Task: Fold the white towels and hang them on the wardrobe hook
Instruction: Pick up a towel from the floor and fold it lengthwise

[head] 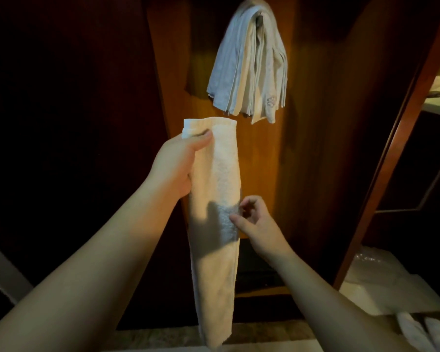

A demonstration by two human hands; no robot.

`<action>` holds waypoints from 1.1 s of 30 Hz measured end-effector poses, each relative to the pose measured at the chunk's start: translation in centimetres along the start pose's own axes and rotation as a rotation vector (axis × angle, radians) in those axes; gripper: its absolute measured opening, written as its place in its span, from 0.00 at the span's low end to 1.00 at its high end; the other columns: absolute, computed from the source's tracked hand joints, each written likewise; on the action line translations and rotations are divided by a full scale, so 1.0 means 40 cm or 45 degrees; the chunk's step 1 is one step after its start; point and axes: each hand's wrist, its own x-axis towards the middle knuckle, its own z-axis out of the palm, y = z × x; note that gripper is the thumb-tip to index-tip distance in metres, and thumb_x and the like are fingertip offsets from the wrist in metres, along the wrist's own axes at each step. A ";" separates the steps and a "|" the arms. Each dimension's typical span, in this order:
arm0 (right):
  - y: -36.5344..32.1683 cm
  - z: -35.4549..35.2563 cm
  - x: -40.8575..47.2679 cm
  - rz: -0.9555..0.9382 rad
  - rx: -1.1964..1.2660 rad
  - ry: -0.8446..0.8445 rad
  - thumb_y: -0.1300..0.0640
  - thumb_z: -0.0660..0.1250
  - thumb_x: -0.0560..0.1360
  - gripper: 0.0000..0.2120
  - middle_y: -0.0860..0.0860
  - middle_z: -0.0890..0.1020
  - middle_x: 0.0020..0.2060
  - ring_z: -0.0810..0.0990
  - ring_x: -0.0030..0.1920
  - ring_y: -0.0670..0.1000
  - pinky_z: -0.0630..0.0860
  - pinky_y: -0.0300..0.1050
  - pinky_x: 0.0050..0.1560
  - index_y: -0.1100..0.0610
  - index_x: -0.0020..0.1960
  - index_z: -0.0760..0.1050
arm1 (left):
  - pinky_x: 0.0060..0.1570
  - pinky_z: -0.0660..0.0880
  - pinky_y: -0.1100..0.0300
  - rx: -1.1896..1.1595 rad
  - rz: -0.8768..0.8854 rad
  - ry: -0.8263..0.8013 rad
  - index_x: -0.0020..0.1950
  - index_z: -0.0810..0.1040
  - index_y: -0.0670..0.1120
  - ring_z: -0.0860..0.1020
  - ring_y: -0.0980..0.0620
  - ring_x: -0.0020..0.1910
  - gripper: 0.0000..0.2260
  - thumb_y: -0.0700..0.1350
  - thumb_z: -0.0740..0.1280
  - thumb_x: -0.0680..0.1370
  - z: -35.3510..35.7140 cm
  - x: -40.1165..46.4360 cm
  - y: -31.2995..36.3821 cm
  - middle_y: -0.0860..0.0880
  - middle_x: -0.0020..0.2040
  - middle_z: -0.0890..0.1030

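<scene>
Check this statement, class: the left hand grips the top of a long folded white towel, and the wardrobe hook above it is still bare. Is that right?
Not quite. The head view shows the left hand gripping the top of the long folded white towel, but the wardrobe hook already holds a bunch of hanging towels.

Just the one head cam: you're looking forward and slightly down, close up on the wardrobe panel, at arm's reach.

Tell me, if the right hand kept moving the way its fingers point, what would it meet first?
Probably the folded towel held up by the left hand. The right hand points leftward at its edge, seemingly almost touching, though depth is unclear.
</scene>
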 end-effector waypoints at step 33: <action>-0.055 -0.071 0.011 -0.048 -0.133 0.079 0.39 0.68 0.71 0.16 0.43 0.86 0.40 0.85 0.43 0.42 0.80 0.40 0.43 0.50 0.46 0.81 | 0.51 0.81 0.50 -0.071 -0.037 -0.374 0.58 0.80 0.46 0.84 0.49 0.52 0.09 0.47 0.67 0.79 0.028 0.034 0.104 0.49 0.50 0.85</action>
